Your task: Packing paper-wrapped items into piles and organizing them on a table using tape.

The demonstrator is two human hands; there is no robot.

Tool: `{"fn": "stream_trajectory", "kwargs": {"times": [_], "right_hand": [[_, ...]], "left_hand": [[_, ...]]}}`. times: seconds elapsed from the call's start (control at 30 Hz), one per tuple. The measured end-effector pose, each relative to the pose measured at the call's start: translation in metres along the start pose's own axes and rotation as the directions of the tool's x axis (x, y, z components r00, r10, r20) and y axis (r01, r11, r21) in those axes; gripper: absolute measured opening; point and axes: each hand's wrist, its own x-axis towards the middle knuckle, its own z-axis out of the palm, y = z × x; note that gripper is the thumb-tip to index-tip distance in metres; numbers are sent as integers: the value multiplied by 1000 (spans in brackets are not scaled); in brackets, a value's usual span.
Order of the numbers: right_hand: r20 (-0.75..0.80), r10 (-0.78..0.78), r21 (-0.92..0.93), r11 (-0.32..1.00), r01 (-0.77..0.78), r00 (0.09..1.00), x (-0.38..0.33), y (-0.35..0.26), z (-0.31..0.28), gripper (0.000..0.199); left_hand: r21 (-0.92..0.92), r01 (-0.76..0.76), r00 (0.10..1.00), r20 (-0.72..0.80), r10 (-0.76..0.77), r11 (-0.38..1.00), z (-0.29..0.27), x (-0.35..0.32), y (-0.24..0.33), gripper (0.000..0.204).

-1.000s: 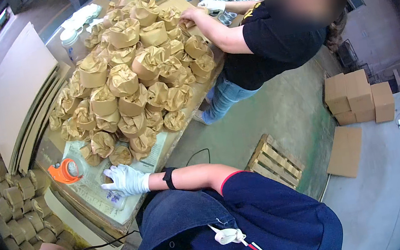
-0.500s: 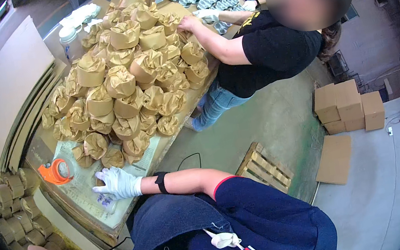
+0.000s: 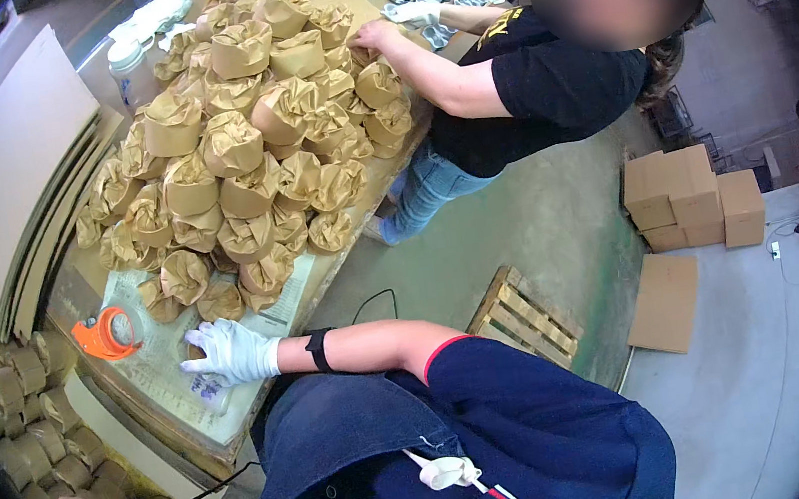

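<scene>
Concrete floor shows at lower right; nearer, at centre left, the gloved right hand [image 3: 229,351] lies flat on the paper-covered counter [image 3: 256,309], fingers [image 3: 194,339] spread, touching a small brown parcel [image 3: 194,352]; left hand out of view; orange tape dispenser [image 3: 108,333] near; wrapped bundles [image 3: 245,149] heaped beyond could well tumble if nudged.

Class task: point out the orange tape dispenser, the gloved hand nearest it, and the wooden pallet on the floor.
Orange tape dispenser [image 3: 106,335], head view, on its orange body.
Right hand [image 3: 231,350], head view, on the glove's back.
Wooden pallet [image 3: 528,318], head view, on a top slat.
</scene>
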Motion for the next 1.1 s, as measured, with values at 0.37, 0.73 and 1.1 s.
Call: {"fn": "stream_trajectory", "kwargs": {"times": [0.37, 0.73, 1.1], "right_hand": [[12, -12, 27, 1000, 12, 1000, 4, 1, -1, 47], [-37, -29, -4, 1000, 29, 999, -3, 8, 9, 49], [-147, -36, -37, 999, 30, 988, -8, 9, 22, 56]], "left_hand": [[39, 39, 999, -30, -38, 998, 6, -17, 0, 52], [31, 40, 996, -75, -37, 999, 26, -23, -6, 52], [60, -12, 994, -112, 19, 998, 45, -10, -5, 52]]}}
